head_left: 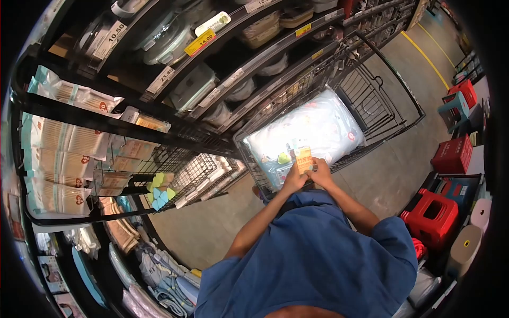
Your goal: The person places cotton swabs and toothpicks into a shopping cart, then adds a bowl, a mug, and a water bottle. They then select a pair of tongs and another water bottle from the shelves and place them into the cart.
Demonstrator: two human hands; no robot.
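Observation:
A small yellow-orange packet [304,160] is held upright between both hands, in front of the body and over the near edge of a shopping cart [389,130]. My left hand [295,179] closes on its lower left side. The fingers of my right hand [319,172] are closed on its right side. Behind the packet, a large white bedding pack [318,124] in clear plastic lies in the cart. A green leaf-shaped patch [283,158] shows on the pack, left of the packet.
Shelves with food containers [260,31] and price tags run along the top. Wire baskets at left hold packs of cotton swabs [63,140]. Folded textiles [164,270] lie on lower left shelves. Red plastic stools [432,214] stand at right beside the grey floor [371,183].

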